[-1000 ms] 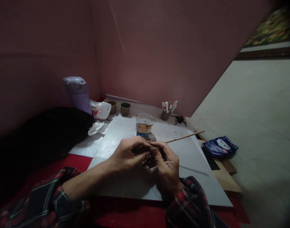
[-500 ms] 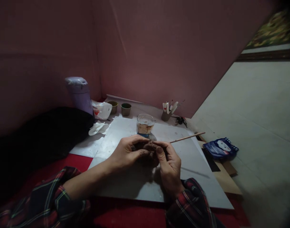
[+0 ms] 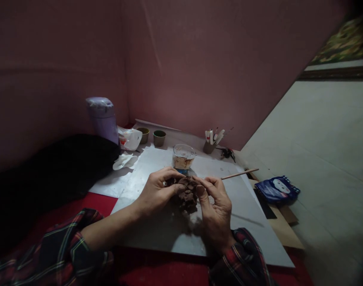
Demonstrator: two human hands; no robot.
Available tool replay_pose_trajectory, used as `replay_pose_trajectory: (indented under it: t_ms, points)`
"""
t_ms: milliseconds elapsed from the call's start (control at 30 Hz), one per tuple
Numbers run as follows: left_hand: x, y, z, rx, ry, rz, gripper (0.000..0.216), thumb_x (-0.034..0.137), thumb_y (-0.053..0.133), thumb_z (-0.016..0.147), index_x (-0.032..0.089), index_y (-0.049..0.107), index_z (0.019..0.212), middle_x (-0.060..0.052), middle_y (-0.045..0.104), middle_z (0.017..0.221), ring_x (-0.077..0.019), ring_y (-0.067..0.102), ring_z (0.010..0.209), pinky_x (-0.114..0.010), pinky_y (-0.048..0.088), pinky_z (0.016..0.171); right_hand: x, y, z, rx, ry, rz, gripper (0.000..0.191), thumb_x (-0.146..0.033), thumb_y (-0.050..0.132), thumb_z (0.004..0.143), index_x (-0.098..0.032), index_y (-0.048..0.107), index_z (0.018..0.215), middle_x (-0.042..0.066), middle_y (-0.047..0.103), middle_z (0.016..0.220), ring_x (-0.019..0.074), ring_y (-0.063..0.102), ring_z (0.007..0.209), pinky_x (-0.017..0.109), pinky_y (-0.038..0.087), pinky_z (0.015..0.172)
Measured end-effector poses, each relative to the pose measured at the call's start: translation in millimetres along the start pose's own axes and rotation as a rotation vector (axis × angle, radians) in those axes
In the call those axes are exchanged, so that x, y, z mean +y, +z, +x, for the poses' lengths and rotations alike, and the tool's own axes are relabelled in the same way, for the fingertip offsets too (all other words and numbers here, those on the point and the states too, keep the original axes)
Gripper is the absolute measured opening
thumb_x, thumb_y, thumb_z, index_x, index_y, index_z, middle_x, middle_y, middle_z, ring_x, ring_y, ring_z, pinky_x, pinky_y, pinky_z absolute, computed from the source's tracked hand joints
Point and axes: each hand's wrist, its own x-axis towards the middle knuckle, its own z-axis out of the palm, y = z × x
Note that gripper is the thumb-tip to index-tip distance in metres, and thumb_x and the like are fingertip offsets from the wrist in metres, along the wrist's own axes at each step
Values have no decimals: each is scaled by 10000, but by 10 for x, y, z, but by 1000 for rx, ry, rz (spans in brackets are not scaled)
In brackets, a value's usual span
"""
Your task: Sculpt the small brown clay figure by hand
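A lumpy piece of dark brown clay (image 3: 188, 196) is held between my two hands above the white board. My left hand (image 3: 160, 188) grips its left side, with the thumb in front and the fingers behind. On the right side, my right hand (image 3: 215, 206) pinches the clay between a clay-smeared thumb and bent fingers. A thin wooden stick (image 3: 240, 173) juts out to the right from behind my right hand; its near end is hidden. Just beyond the clay stands a glass of water (image 3: 183, 158) with brown smears on its wall.
The white board (image 3: 258, 242) lies on a red cloth (image 3: 157, 268). Farther back are two small cups (image 3: 159, 138), a purple flask (image 3: 104, 121), crumpled tissue (image 3: 124, 161) and a pot of tools (image 3: 209, 147). A blue packet (image 3: 277, 189) lies right; black fabric (image 3: 65, 171) lies left.
My right hand has shifted slightly right and its fingers have opened away a little. More of the clay's lumpy front shows between my hands. The whole view has shifted slightly.
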Motion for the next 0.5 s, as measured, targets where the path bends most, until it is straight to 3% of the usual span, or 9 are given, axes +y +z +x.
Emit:
replay_pose_trajectory:
  t_ms: [167, 300, 500]
  points:
    - [54, 20, 2, -133, -344, -386, 179, 245, 751, 724, 121, 739, 853, -28, 688, 732, -118, 603, 630, -233, 476, 612, -19, 35, -65, -16, 135, 219, 205, -312, 566, 923, -278, 646, 1110, 20, 668, 1029, 156, 636, 956, 286, 508, 826]
    - [54, 21, -6, -196, -414, -492, 252, 262, 783, 692, 120, 748, 897, -42, 706, 697, -129, 622, 599, -245, 483, 604, -43, 67, -70, 32, 201, 334, 111, -323, 611, 895, -256, 621, 983, -17, 707, 880, 124, 666, 788, 221, 523, 679]
    - [52, 35, 13, -99, -512, -528, 485, 149, 848, 561, 146, 721, 1028, -51, 743, 817, -147, 661, 690, -272, 507, 680, 3, 65, -43, -43, 194, 201, 207, -354, 531, 937, -237, 686, 1010, 23, 713, 986, 157, 662, 924, 268, 517, 813]
